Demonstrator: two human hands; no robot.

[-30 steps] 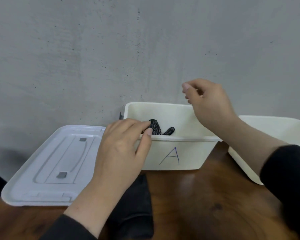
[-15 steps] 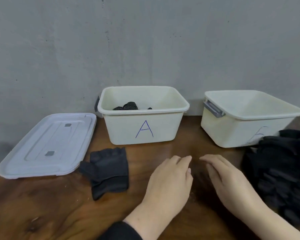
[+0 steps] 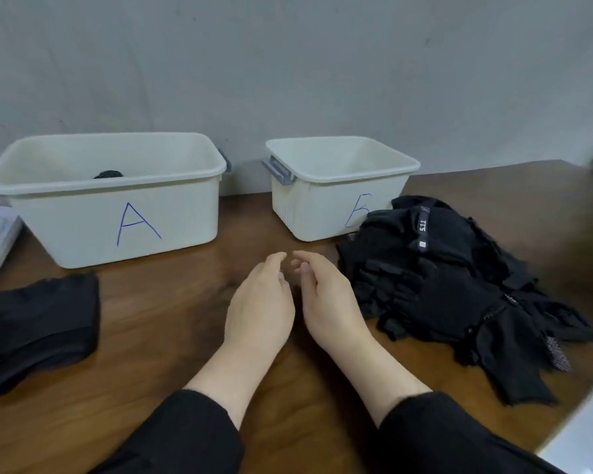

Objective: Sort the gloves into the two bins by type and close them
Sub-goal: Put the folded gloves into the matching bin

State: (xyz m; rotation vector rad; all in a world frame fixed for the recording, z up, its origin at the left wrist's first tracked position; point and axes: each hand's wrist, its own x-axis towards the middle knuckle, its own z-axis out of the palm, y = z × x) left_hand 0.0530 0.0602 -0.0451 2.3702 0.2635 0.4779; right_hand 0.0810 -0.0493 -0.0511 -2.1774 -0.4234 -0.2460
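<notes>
Sorting is barely begun: both hands, left hand [image 3: 259, 302] and right hand [image 3: 326, 295], rest loose and empty mid-table, so next comes a reach to the glove pile [image 3: 459, 289] by the right edge for bin A [image 3: 110, 213] or bin B [image 3: 326, 206].

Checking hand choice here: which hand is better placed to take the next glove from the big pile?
Probably the right hand: it rests empty right beside the glove pile. The left hand lies farther away.

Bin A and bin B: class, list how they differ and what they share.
Bin A stands left and shows a dark glove inside; bin B stands right, no contents visible. Bin A faces squarely; bin B sits angled, the glove pile against it. Both are white, lidless, blue-lettered.
</notes>
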